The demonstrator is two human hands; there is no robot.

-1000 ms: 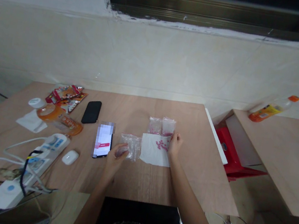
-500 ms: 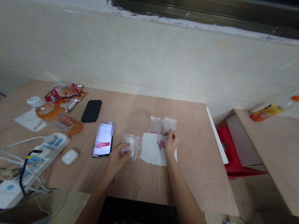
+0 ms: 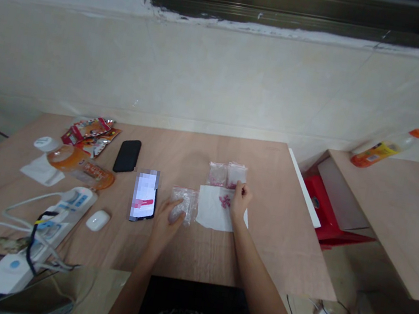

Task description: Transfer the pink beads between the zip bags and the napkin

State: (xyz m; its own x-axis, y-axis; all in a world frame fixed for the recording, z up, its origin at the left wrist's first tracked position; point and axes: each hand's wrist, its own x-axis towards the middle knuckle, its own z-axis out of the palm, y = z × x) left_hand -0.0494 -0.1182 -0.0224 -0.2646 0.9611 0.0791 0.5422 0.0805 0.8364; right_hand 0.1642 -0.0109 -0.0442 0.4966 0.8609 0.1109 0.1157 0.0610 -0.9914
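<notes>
A clear zip bag (image 3: 188, 208) lies flat on the table left of a white paper sheet (image 3: 210, 215). My left hand (image 3: 166, 222) rests at this bag's left side, thumb and forefinger spread apart over it. Small pinkish-red pieces (image 3: 225, 201) are heaped on the sheet. Just beyond the sheet sit two more small zip bags, the left one (image 3: 217, 173) and the right one (image 3: 236, 172), with reddish bits near their bottoms. My right hand (image 3: 241, 201) is closed in a pinch at the right bag's lower corner; what its fingertips hold is hidden.
A lit phone (image 3: 144, 197) and a black phone-like slab (image 3: 127, 155) lie to the left. Farther left are an orange bottle (image 3: 81, 166), snack packets (image 3: 92, 135), a white case (image 3: 98, 220) and a power strip (image 3: 62, 221) with cables. Another table (image 3: 395, 220) stands right, across a gap.
My left hand's thumb and forefinger have spread apart over the clear bag. My right hand stays nearly in place. The view has shifted very slightly.
</notes>
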